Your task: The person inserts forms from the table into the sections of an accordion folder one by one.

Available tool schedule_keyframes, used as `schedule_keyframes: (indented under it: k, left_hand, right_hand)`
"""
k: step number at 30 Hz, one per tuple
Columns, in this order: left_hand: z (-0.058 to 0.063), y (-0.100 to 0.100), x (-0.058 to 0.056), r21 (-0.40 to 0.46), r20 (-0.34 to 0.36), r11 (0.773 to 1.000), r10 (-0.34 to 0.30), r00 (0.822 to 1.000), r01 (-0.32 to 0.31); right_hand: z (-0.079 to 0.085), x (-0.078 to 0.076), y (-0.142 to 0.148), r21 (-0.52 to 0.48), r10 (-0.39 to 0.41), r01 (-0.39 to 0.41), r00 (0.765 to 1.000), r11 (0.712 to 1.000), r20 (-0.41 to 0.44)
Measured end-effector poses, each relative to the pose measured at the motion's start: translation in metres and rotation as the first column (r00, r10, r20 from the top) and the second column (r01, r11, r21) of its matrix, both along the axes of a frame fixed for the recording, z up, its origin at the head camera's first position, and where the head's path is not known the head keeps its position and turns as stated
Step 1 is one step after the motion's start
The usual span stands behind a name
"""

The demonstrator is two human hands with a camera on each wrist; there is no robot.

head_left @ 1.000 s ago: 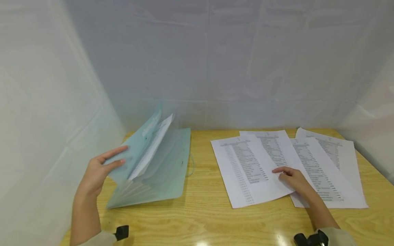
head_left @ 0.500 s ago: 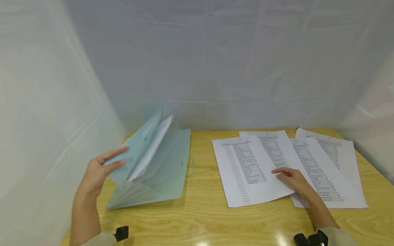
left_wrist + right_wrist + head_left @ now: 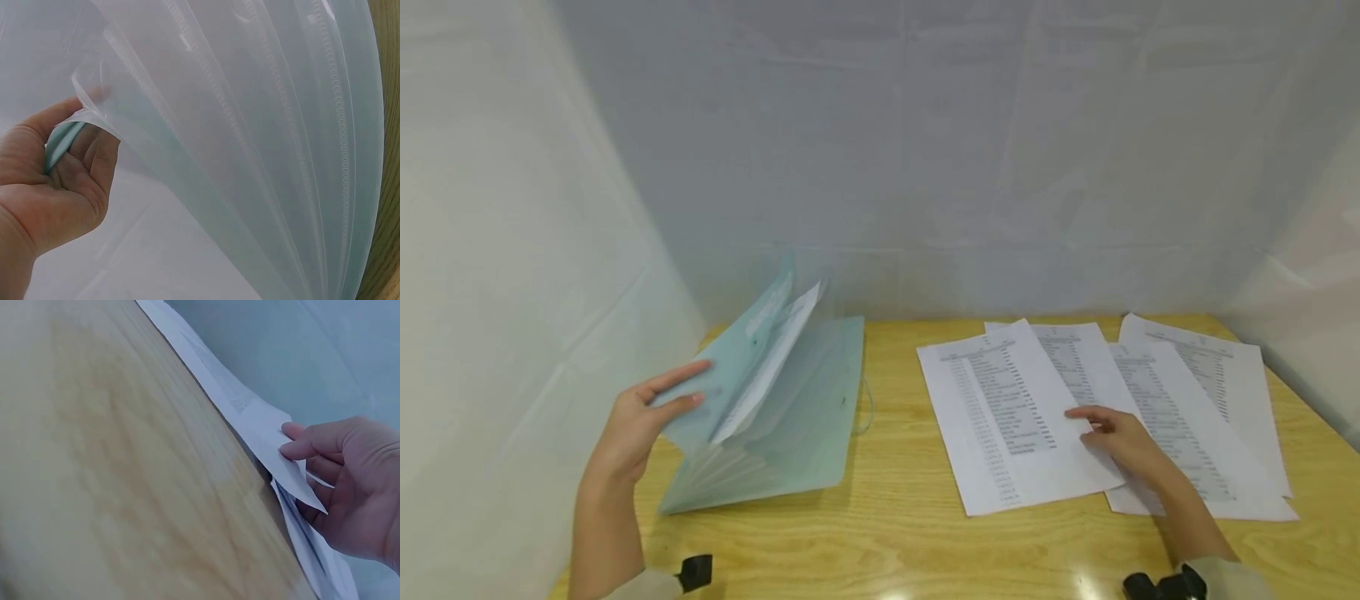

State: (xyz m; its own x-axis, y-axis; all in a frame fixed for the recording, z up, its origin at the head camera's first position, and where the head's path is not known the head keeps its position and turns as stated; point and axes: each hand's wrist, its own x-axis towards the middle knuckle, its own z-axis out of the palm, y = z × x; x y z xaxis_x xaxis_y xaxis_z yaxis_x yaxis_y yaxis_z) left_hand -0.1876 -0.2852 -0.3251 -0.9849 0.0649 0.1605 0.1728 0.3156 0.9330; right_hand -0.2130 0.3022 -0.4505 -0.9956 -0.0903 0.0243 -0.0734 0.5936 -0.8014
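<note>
A pale green expanding file folder [image 3: 808, 450] stands fanned out on the left of the table. My left hand [image 3: 632, 417] holds its cover and front pockets tilted to the left, thumb on one side and fingers on the other. In the left wrist view, clear pleated pockets [image 3: 250, 125] spread away from that hand. White printed paper [image 3: 778, 367] stands inside a front pocket. On the right, my right hand [image 3: 1123, 446] pinches the right edge of the leftmost printed sheet [image 3: 985, 417]. In the right wrist view, the thumb presses on this sheet's lifted corner [image 3: 281, 453], with fingers beneath.
Several more printed sheets overlap behind and right of the held one, among them a far-right sheet [image 3: 1247, 383]. An elastic cord [image 3: 870, 404] loops from the folder's right edge. White sheeting [image 3: 925, 167] walls in the wooden table [image 3: 895, 533] at the back and sides.
The leftmost sheet has tipped and shifted slightly under my right hand, which moved a little right. Sheets beneath it shifted slightly toward me. My left hand and the folder stay nearly still.
</note>
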Motion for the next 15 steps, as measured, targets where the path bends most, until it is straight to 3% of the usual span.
schedule_keyframes:
  k: [8, 15]
  left_hand:
    - [0.002, 0.000, 0.000, -0.009, 0.000, 1.000, 0.000, 1.000, 0.000]
    - [0.004, 0.001, 0.002, -0.016, 0.002, 1.000, 0.004, 1.000, -0.004]
  right_hand:
    - [0.015, 0.001, 0.001, -0.030, 0.028, -0.030, 0.999, 0.999, -0.044]
    - [0.027, 0.006, -0.004, -0.065, -0.007, 0.007, 1.000, 0.998, 0.004]
